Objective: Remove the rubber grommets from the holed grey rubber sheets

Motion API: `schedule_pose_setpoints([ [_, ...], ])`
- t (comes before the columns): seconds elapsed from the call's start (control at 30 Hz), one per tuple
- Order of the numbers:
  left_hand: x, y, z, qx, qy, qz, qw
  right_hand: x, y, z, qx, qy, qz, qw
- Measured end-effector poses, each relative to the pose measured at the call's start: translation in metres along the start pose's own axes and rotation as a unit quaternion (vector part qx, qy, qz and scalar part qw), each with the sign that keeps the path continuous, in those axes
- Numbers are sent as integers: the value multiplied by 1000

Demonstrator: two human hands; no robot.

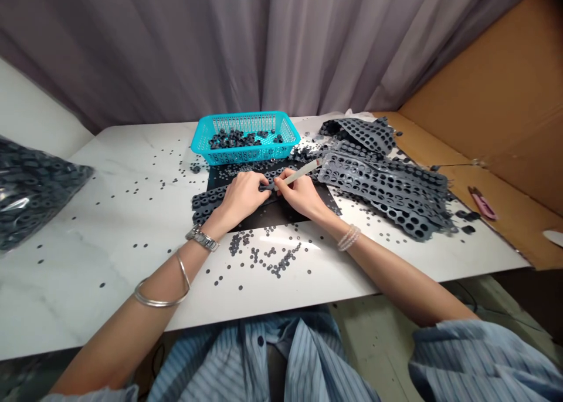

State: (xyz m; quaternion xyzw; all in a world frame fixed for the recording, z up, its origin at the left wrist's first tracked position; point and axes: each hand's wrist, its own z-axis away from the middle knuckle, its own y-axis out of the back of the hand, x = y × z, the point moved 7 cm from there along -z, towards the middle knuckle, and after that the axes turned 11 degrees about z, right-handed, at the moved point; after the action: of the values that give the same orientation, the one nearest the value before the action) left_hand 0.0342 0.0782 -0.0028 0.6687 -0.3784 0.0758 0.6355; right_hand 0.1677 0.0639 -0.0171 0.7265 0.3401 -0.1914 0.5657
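A dark rubber sheet of moulded rings point(211, 201) lies on a black mat point(272, 213) in the middle of the white table point(109, 214). My left hand point(243, 195) presses on the sheet, its fingers curled and pinching a small black ring at the fingertips. My right hand point(302, 194) is closed round a pale stick-like tool point(302, 172), whose near end meets the ring between the two hands. A teal plastic basket point(246, 137) just behind the hands holds several loose black rings.
A heap of punched-out grey rubber sheets point(387, 179) lies to the right. Small black discs point(268, 258) are scattered over the table. A clear bag of black parts point(30, 191) sits at the far left. Cardboard point(497, 114) and a pink cutter point(482, 202) stand right.
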Motion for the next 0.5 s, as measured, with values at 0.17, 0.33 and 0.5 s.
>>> schedule_pose_setpoints([
  [0.17, 1, -10, 1, -16, 11, -63, 998, -6, -1, 1, 5, 27, 19, 999],
  [0.33, 1, -16, -1, -28, 2, -69, 997, -8, -4, 1, 7, 45, 33, 998],
  [0.5, 1, -4, 3, 15, 13, 38, 999, -8, -4, 1, 8, 40, 38, 998],
])
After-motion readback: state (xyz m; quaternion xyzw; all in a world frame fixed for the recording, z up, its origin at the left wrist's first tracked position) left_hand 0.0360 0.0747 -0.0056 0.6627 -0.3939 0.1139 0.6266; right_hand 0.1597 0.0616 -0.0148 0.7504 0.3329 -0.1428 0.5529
